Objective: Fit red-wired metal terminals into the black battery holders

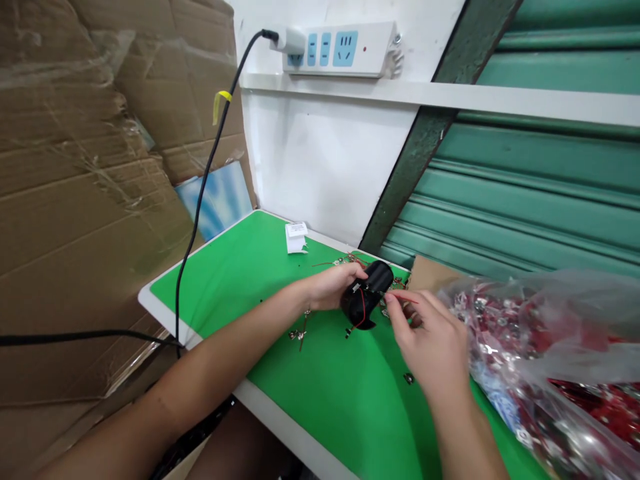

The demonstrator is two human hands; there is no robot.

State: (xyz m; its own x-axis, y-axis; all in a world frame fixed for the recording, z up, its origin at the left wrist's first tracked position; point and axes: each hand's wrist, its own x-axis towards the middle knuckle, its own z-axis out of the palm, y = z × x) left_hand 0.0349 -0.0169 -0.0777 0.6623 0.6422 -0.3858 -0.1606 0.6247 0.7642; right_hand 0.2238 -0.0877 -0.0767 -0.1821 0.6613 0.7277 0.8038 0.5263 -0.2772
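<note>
My left hand (331,285) grips a black plastic housing (379,276) with a rounded, cylinder-like body, thumb on its upper side. A thin red wire (363,303) runs across the housing and hangs past its lower edge, with a small dark part at its end. At the housing's right side, my right hand (425,323) pinches a thin piece with a red wire (406,299) between thumb and forefinger. What sits at its fingertips is too small to make out. Beneath and around the housing lie small metal parts with wires (299,335), partly hidden by my hands.
A green-topped table (225,287) with a white rim stands in the corner. Clear plastic bags of red and silver parts (545,360) crowd its right side. A black cable (200,193) drops from the power strip (340,50). A small white box (297,238) lies at the back; cardboard (75,200) stands left.
</note>
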